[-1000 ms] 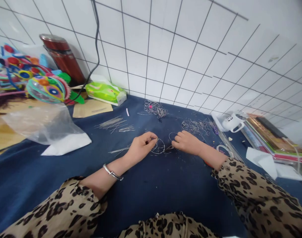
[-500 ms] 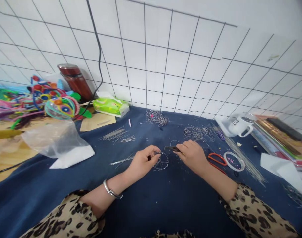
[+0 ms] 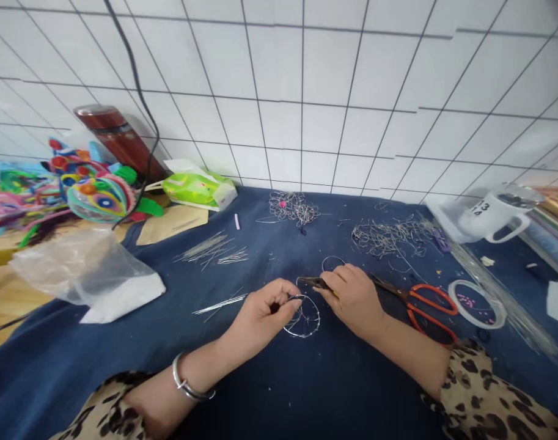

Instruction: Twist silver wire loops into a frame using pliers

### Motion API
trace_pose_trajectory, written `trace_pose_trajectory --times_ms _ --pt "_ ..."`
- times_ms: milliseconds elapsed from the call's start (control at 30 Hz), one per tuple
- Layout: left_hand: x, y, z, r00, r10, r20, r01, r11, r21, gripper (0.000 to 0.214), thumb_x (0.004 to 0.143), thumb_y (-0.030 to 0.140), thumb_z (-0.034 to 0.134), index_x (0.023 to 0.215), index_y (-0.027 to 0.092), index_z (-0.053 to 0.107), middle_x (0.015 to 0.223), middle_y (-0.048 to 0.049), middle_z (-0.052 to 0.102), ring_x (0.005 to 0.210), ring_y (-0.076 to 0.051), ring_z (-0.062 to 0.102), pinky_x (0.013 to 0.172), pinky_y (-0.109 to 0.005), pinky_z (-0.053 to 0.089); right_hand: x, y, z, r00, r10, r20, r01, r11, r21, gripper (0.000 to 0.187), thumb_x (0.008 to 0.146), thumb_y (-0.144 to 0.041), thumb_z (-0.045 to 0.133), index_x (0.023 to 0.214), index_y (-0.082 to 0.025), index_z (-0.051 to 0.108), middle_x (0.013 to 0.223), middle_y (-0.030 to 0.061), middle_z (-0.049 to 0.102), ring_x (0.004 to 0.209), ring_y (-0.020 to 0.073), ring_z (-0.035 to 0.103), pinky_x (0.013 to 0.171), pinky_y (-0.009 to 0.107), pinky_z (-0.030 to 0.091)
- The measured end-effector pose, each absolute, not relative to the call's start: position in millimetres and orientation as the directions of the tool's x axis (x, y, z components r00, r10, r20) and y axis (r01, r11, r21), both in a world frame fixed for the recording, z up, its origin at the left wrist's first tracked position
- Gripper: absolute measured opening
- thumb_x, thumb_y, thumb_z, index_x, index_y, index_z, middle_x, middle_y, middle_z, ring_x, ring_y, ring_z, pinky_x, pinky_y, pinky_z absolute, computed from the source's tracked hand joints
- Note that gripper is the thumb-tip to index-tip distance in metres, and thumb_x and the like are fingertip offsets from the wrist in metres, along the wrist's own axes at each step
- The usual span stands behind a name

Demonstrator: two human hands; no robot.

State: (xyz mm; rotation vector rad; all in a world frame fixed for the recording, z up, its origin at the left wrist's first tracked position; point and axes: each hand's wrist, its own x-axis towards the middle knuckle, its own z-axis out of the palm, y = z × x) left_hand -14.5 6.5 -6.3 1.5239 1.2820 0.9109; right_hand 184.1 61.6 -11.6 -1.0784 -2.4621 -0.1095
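Observation:
My left hand [image 3: 263, 315] pinches the rim of a small round wire frame [image 3: 302, 318] that rests on the dark blue cloth [image 3: 306, 391]. My right hand [image 3: 354, 296] is closed on small dark pliers [image 3: 313, 282] whose tip points left, just above the frame's upper edge. A loose wire ring [image 3: 332, 263] lies right behind my right hand. A silver bangle sits on my left wrist. Both sleeves are leopard print.
Orange-handled scissors [image 3: 420, 302] and a tape roll [image 3: 477, 304] lie to the right. Tangles of bent wire [image 3: 389, 235] and another wire pile [image 3: 293, 208] sit farther back, straight wires [image 3: 209, 249] to the left. A white mug [image 3: 489, 215], plastic bag [image 3: 84, 272], green pack [image 3: 196, 188], thermos [image 3: 113, 137], colourful crafts [image 3: 95, 195].
The view has shifted, so the scissors and tape roll now show fully. My right hand took up the pliers and brought their tip to the wire frame; my left hand keeps its pinch.

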Motion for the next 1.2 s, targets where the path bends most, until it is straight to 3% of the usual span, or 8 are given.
trace_pose_trajectory --times_ms 367,667,800,967,1100,1200 --pt "-10.5 4.1 -6.8 0.236 0.970 -0.057 0.226 0.002 0.974 0.013 0.085 0.029 0.051 0.088 0.017 0.052 0.054 0.0063 0.041 0.048 -0.008 0.039 0.050 -0.021 0.035 178.9 52.3 -9.9 -0.595 0.671 0.444 0.735 0.677 -0.038 0.028 0.090 -0.038 0.040 0.084 -0.018 0.059 0.071 0.0048 0.051 0.072 0.0179 0.040 0.068 0.031 0.028" --pt "-12.3 2.4 -5.0 0.229 0.971 -0.069 0.101 0.047 0.994 0.016 0.086 0.032 0.051 0.085 0.016 0.055 0.057 0.0049 0.040 0.051 -0.008 0.038 0.050 -0.020 0.034 180.3 50.8 -12.6 -0.592 0.679 0.434 0.724 0.685 -0.084 0.027 0.089 -0.038 0.041 0.084 -0.018 0.059 0.072 0.0046 0.052 0.072 0.0168 0.042 0.069 0.029 0.030" --pt "-14.9 4.0 -2.3 0.277 0.958 -0.070 0.108 0.042 0.993 0.017 0.086 0.031 0.051 0.083 0.016 0.056 0.059 0.0041 0.041 0.052 -0.008 0.039 0.050 -0.020 0.035 186.0 55.3 -11.4 -0.627 0.672 0.393 0.671 0.723 -0.165 0.028 0.089 -0.038 0.042 0.083 -0.017 0.059 0.073 0.0045 0.053 0.073 0.0160 0.043 0.070 0.029 0.032" --pt "-20.2 9.2 -2.0 0.385 0.919 -0.081 0.129 0.034 0.991 0.018 0.085 0.032 0.053 0.079 0.015 0.057 0.059 0.0036 0.042 0.053 -0.008 0.039 0.051 -0.020 0.035 196.6 65.6 -5.4 -0.766 0.594 0.248 0.494 0.789 -0.365 0.029 0.088 -0.042 0.043 0.087 -0.017 0.058 0.075 0.0035 0.055 0.073 0.0146 0.046 0.070 0.027 0.035" --pt "-22.4 10.7 -1.1 0.497 0.859 -0.118 0.125 0.064 0.990 0.020 0.085 0.031 0.053 0.078 0.013 0.057 0.057 0.0041 0.041 0.052 -0.007 0.037 0.050 -0.019 0.031 200.3 68.3 4.1 -0.851 0.512 0.119 0.384 0.760 -0.524 0.026 0.088 -0.040 0.045 0.086 -0.018 0.058 0.076 0.0018 0.056 0.073 0.0128 0.048 0.067 0.024 0.036" --pt "-21.5 10.2 1.3 0.552 0.823 -0.134 0.137 0.069 0.988 0.021 0.085 0.031 0.052 0.076 0.012 0.056 0.058 0.0043 0.040 0.051 -0.007 0.035 0.049 -0.019 0.030 199.1 66.5 6.6 -0.864 0.496 0.085 0.364 0.733 -0.574 0.026 0.088 -0.040 0.045 0.083 -0.018 0.057 0.073 0.0002 0.055 0.071 0.0113 0.049 0.067 0.022 0.036"
